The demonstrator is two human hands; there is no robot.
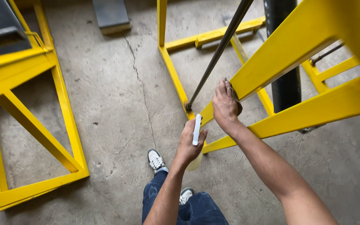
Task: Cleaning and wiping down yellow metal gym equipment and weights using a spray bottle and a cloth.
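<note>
My left hand [189, 143] is closed round a spray bottle [196, 130] with a white head; its pale body shows below my fist. The bottle sits just beneath a slanted yellow steel beam [288, 39] of a frame. My right hand [225, 106] presses flat on the lower end of that beam, fingers wrapped over a dark cloth [238, 106] that peeks out at the beam's edge. The two hands are close together, the right a little above and to the right of the left.
A dark metal rod [217, 52] slants down to the frame's base. A black cylinder [286, 85] stands behind the beams. Another yellow frame [65, 108] stands at the left on cracked concrete floor [117, 91]. My shoes [156, 160] are below.
</note>
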